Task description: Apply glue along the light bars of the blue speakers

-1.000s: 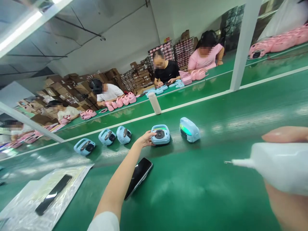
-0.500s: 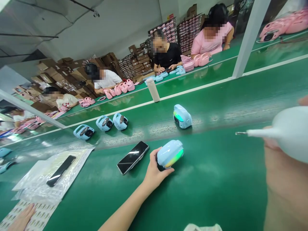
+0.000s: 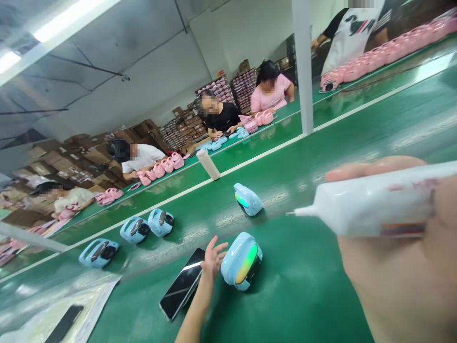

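Note:
My right hand (image 3: 385,267), large and close to the camera, grips a white squeeze tube (image 3: 371,205) with a thin needle tip pointing left. It looks like a glue tube. My left hand (image 3: 212,257) has its fingers spread and holds nothing. Just to its right stands a light-blue device (image 3: 233,259), like a small portable speaker, with a strip glowing green to orange. Whether the fingertips still touch it, I cannot tell. Beneath my left wrist lies a black-screened phone (image 3: 182,283). Farther back is another lit blue speaker (image 3: 249,200).
Several unlit blue speakers (image 3: 134,230) stand to the left on the green bench (image 3: 293,295). A dark phone-like slab (image 3: 66,321) rests on plastic bags (image 3: 96,305). A pale cylinder (image 3: 208,164) and a white post (image 3: 303,71) stand farther back. Co-workers sit opposite behind pink parts (image 3: 167,165).
My left hand has let go of the blue speaker, which now stands turned on the bench. The tube has swung sideways into view. The camera's view has shifted and tilted.

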